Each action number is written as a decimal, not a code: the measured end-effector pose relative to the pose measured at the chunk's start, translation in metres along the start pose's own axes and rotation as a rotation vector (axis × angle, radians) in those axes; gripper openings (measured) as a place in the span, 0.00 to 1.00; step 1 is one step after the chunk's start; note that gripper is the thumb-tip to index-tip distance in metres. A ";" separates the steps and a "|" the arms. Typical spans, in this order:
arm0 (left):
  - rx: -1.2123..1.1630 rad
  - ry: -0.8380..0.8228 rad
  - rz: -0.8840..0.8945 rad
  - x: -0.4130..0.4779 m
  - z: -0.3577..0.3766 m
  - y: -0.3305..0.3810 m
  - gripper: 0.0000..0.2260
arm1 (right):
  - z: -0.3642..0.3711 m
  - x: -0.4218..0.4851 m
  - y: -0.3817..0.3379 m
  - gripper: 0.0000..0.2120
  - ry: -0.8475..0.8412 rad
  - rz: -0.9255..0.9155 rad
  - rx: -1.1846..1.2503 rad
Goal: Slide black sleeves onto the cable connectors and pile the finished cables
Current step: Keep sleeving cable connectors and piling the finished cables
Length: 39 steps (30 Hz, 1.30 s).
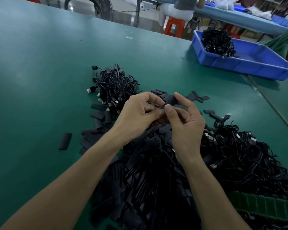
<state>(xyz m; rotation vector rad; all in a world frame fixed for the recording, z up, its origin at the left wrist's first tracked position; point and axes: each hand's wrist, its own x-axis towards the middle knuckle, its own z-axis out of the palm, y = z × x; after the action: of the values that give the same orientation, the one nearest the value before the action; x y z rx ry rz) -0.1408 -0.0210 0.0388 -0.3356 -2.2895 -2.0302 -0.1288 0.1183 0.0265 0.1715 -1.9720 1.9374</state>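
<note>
pinching a sleeve (171, 100) in my right hand (188, 125); my left hand (138, 118) is curled, on what i cannot tell. the blue bin (243, 68) holds cables (218, 42).

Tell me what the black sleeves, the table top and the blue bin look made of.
Black sleeves: matte, flattened tubes, likely soft rubbery plastic, perhaps heat-shrink.
Table top: green mat with dull sheen, probably rubber or vinyl.
Blue bin: moulded rigid plastic, smooth, slightly glossy walls.

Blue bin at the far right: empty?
No, the blue bin holds a bundle of black cables in its far-left corner.
</note>
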 end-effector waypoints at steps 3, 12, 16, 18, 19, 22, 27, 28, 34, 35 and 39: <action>0.047 -0.002 0.008 0.000 0.002 0.000 0.06 | -0.001 0.007 -0.003 0.14 0.014 -0.003 -0.007; 0.474 -0.132 -0.012 0.002 -0.006 -0.003 0.16 | -0.004 0.034 -0.026 0.12 0.093 0.036 0.152; 0.523 0.060 0.001 0.020 -0.021 0.003 0.14 | -0.016 0.044 -0.029 0.15 0.006 0.102 0.040; 0.571 0.226 0.014 0.037 -0.034 0.005 0.16 | -0.031 0.048 -0.027 0.13 -0.078 0.238 -0.050; 0.611 0.319 0.015 0.047 -0.041 0.005 0.17 | -0.039 0.048 -0.024 0.11 -0.120 0.322 -0.093; 0.708 0.498 -0.062 0.077 -0.060 0.000 0.20 | -0.062 0.046 -0.016 0.08 -0.198 0.476 -0.211; 0.712 0.513 -0.291 0.100 -0.073 -0.022 0.27 | -0.084 0.040 -0.021 0.04 -0.461 0.418 -0.626; 0.680 0.518 -0.318 0.101 -0.073 -0.024 0.26 | -0.087 0.038 -0.024 0.05 -0.595 0.406 -0.756; 0.567 0.664 -0.318 0.088 -0.059 -0.024 0.17 | -0.091 0.031 -0.046 0.16 -0.785 0.291 -1.180; 0.582 0.696 -0.280 0.083 -0.055 -0.023 0.17 | -0.091 0.031 -0.047 0.19 -0.754 0.262 -1.270; 0.583 0.656 -0.066 0.056 -0.033 -0.022 0.10 | -0.094 0.025 -0.041 0.26 -0.706 0.350 -1.513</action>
<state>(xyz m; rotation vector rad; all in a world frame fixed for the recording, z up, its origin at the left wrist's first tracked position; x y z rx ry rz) -0.2034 -0.0495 0.0324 0.3857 -2.2914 -1.1353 -0.1220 0.2132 0.0726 0.0800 -3.4667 -0.0202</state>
